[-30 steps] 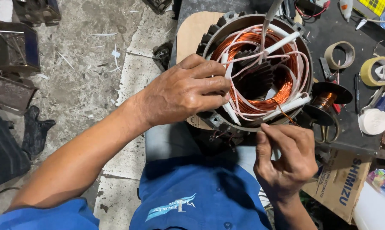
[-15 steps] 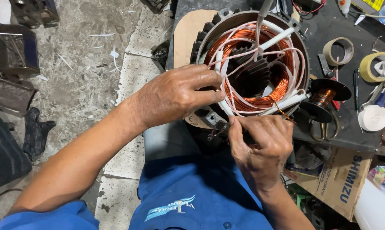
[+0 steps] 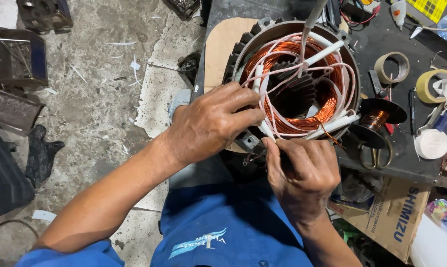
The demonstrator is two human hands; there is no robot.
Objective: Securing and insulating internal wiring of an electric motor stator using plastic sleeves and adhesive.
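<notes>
Bracing the motor stator [image 3: 292,79] on the dark table [image 3: 381,158] before you, your left hand [image 3: 211,123] curls over its near rim, fingers pressing the white sleeved leads [image 3: 263,106] against the copper winding [image 3: 327,106] so they stay put. Your right hand [image 3: 302,175] pinches a sleeve end at the lower rim, fingertips together for fine control.

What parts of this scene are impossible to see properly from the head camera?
- Whatever the right hand pinches: its own fingers cover it.
- The stator's near-left rim: hidden under the left hand.
- The scissors: blades lie under the wire spool.
- The cardboard box: cut by the bottom edge.
</notes>
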